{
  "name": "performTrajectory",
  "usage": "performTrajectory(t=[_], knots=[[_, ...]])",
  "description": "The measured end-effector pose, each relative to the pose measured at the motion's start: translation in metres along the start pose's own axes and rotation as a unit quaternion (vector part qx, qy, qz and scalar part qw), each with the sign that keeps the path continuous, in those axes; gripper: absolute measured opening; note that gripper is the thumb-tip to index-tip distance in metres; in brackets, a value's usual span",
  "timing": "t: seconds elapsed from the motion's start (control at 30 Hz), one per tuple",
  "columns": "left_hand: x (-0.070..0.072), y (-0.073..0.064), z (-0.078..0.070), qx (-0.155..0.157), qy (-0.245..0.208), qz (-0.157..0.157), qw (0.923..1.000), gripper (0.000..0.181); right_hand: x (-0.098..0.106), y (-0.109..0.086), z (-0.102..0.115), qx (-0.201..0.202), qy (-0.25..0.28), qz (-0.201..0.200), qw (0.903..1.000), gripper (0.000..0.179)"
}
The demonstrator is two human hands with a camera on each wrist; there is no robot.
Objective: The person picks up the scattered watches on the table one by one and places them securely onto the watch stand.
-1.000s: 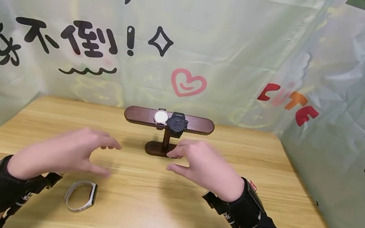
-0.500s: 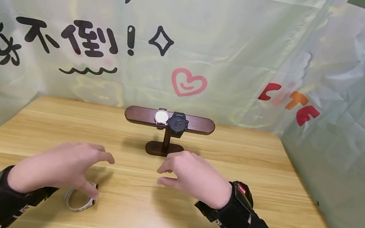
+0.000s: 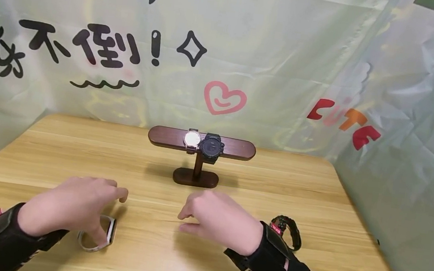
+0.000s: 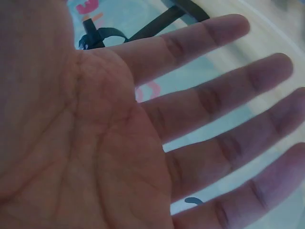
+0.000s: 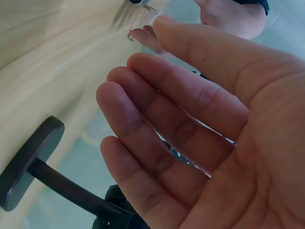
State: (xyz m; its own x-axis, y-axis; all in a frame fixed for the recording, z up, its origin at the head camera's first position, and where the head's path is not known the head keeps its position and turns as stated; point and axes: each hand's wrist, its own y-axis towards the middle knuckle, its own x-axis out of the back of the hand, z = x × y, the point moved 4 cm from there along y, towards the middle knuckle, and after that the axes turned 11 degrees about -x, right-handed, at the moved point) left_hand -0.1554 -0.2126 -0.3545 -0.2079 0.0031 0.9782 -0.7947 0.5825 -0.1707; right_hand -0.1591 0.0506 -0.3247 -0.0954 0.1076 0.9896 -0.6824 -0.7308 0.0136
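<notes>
Over the wooden table, my left hand point(image 3: 74, 204) reaches across a pale smart band point(image 3: 111, 231) that stands on its edge, and the thumb overlaps the band's loop. Straight, spread fingers of this hand point(image 4: 205, 100) fill the left wrist view. My right hand point(image 3: 218, 221) hovers in front of the dark wooden watch stand point(image 3: 164, 136), fingers loosely bent and holding nothing. On the stand's bar sit a light-faced watch point(image 3: 192, 139) and a black watch point(image 3: 211, 147), side by side. Behind the right wrist, a black watch-like band point(image 3: 295, 233) lies partly hidden.
The wooden table point(image 3: 296, 186) meets a printed cloth backdrop point(image 3: 283, 62) behind and at both sides. In the right wrist view, the stand's base point(image 5: 33, 162) shows at lower left.
Both hands have come back toward the near side and lower. The left thumb now overlaps the pale band. From behind the right wrist the black band has come into sight.
</notes>
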Motion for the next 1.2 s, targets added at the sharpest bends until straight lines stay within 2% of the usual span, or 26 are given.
performTrajectory(t=[0.33,0.63,0.97,1.2], knots=[[-0.006,0.003,0.001,0.009,0.001,0.021,0.9997,0.078,-0.009,0.003,0.007,0.008,-0.014,0.027,0.9995,0.014],[-0.008,0.005,-0.002,0.024,0.027,0.047,0.9983,0.078,-0.015,0.003,0.012,0.011,-0.029,0.032,0.9990,0.009],[-0.011,0.002,-0.007,0.027,0.042,0.040,0.9979,0.075,-0.020,0.003,0.016,0.015,-0.042,0.048,0.9978,0.012],[-0.015,0.003,-0.008,0.024,-0.003,0.028,0.9993,0.067,-0.022,0.003,0.017,0.011,-0.041,0.058,0.9975,0.012]])
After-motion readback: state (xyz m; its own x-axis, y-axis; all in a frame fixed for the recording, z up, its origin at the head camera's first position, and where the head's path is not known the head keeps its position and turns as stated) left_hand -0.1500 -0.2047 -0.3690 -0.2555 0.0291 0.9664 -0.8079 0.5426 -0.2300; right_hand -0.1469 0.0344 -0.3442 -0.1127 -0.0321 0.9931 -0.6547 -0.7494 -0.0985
